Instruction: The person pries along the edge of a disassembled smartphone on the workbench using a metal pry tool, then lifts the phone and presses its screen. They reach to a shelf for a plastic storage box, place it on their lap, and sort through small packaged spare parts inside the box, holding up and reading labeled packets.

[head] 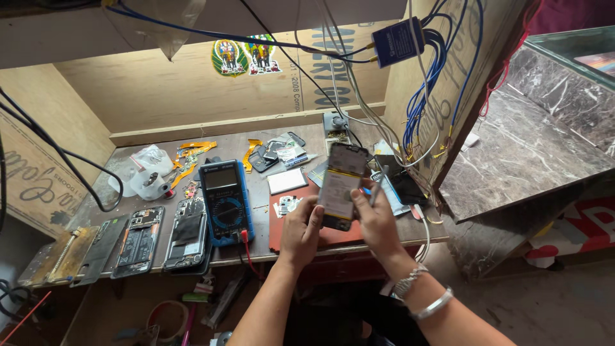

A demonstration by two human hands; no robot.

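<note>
Both hands hold up an opened phone with its back off, showing a pale battery and dark circuit board. It is raised above a red mat on the brown workbench. My left hand grips the phone's lower left edge. My right hand holds its right side and also pinches a thin metal tool that points upward.
A blue multimeter with a red lead lies left of the mat. Further left lie three opened phones and a metal plate. Orange flex cables, small parts and a white plastic tub sit behind. Blue and white wires hang at right.
</note>
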